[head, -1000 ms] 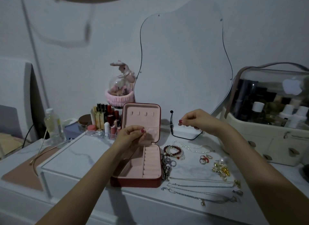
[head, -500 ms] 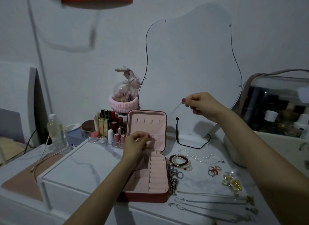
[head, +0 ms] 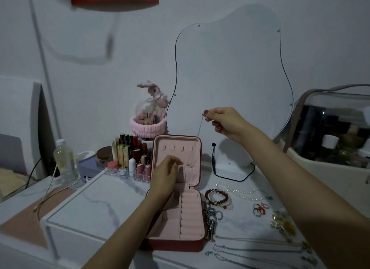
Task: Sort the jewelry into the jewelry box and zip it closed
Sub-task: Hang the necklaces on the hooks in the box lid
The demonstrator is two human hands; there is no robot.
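Note:
The red jewelry box (head: pixel 176 246) lies open on the white marble top, its pink lid (head: pixel 190 148) standing upright. My right hand (head: pixel 226 122) pinches the top end of a thin silver necklace chain (head: pixel 200 125), which hangs down toward the lid. My left hand (head: pixel 166 176) is in front of the lid's pocket, fingers curled on the chain's lower end, which is barely visible. Right of the box lie red bead bracelets (head: pixel 218 197), a pearl strand (head: pixel 242 192), rings (head: pixel 259 208), gold earrings (head: pixel 283 225), a chunky silver chain (head: pixel 211 218) and thin necklaces (head: pixel 260 248).
A clear organizer of lipsticks and bottles (head: pixel 130 160) stands left of the lid, with a bunny dome (head: pixel 149 118) behind it. A wavy mirror (head: pixel 230 78) leans at the back. A large cosmetics case (head: pixel 336 138) fills the right. A black cable (head: pixel 214 162) lies behind the box.
My right hand has lifted the chain's end higher, so the chain now hangs steeper. My left hand stays at the lid's pocket. The camera has tilted upward.

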